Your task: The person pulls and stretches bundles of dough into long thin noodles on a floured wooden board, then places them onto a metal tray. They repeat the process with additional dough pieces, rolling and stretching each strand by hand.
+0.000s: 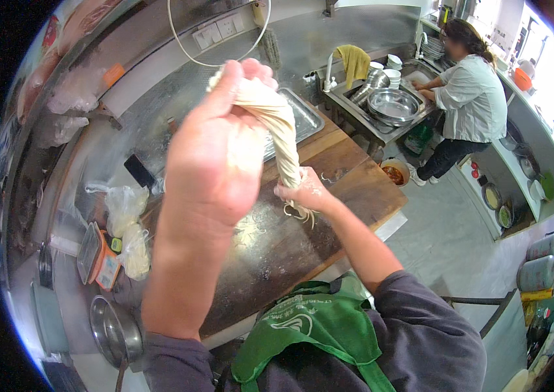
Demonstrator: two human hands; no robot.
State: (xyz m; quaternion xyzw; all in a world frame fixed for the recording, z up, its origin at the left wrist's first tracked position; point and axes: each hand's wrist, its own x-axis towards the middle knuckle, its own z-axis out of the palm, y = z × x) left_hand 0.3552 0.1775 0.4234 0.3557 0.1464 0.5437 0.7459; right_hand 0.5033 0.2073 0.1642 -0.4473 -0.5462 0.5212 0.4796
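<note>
A thick hank of pale dough noodles (281, 128) stretches between my two hands above the wooden worktop (355, 176). My left hand (228, 132) is raised close to the camera, with the upper end of the hank looped over it between thumb and fingers. Lower and to the right, my right hand (308, 188) is closed around the other end. Loose strand ends (301, 211) hang below that fist. White flour and stray noodle bits (250, 230) lie on the board under my hands. Behind the hank sits a metal tray (304, 115), partly hidden by my left hand.
Plastic bags (127, 206), an orange kitchen scale (108, 267) and a phone (139, 171) lie at the left. A steel pan (116, 329) stands nearer me. Another person (473, 93) works at a sink holding steel bowls (393, 105). A bucket (395, 171) stands on the floor.
</note>
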